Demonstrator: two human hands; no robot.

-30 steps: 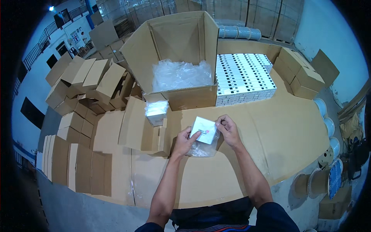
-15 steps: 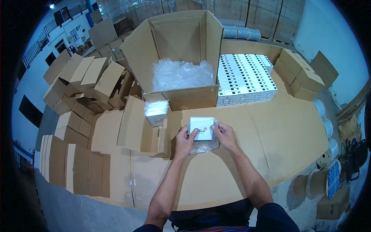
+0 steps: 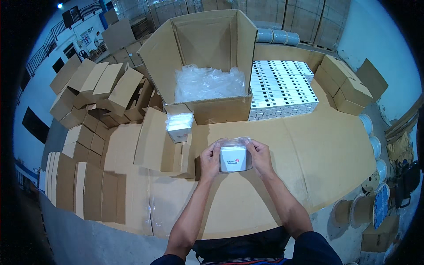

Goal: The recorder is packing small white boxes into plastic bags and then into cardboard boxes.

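A: The left hand point(image 3: 210, 160) is gripping the left side of a small white box point(image 3: 233, 158), fingers curled over its top edge, and the right hand point(image 3: 260, 157) is gripping the right side the same way. Both are closed on it.

B: Where is the box sitting?

A: It is lying near the middle of the cardboard-covered desk point(image 3: 335, 150), just in front of the person, with a clear plastic bag point(image 3: 234, 142) showing around its top and sides. I am judging that the box is being worked into that bag, or the bag is being pulled over it; the bagging step looks underway rather than done.

B: What is standing around it, going from the left?

A: Folded brown cartons point(image 3: 95, 86) are piling up toward the left edge. Just left of the hands a small open carton point(image 3: 170, 152) is holding another white box already wrapped in plastic point(image 3: 179, 126). Behind it a large open carton point(image 3: 207, 66) is holding loose clear bags point(image 3: 207, 83). To its right, rows of white boxes point(image 3: 282, 88) are standing packed together, with closed brown cartons point(image 3: 346, 86) toward the far right corner.

B: What is the next move calling for?

A: Probably keeping both grips even while the film is sliding down, so the bag is not bunching at a corner.
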